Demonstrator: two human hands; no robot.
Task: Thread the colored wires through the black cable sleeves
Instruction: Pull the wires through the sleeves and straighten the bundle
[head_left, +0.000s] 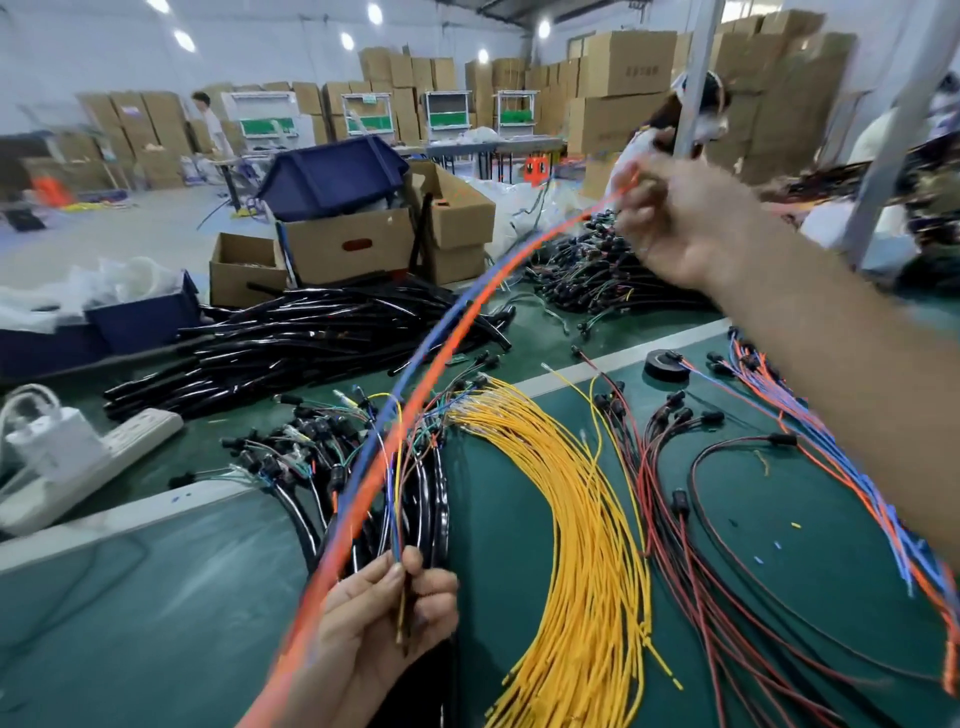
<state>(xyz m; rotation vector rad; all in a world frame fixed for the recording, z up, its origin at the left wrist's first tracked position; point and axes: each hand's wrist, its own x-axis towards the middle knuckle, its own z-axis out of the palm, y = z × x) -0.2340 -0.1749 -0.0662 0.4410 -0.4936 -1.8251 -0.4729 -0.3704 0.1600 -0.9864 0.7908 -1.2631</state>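
My right hand (691, 223) is raised high at the upper right and pinches the ends of an orange wire and a blue wire (441, 358). The pair arcs down, blurred, past my left hand toward the lower left. My left hand (384, 618) sits low in the middle and pinches a thin bundle of yellow, blue and brown wires (397, 499) together with a black sleeve end. Black cable sleeves (291, 353) lie piled on the green table behind. Sleeved harnesses with black connectors (322, 452) lie just above my left hand.
A fan of yellow wires (587, 519) lies right of centre, red-black wires (675, 493) and orange-blue wires (810, 431) further right. A black tape roll (665, 364), a white power strip (78, 457), cardboard boxes (348, 244) and blue bins (332, 176) surround the bench. People work behind.
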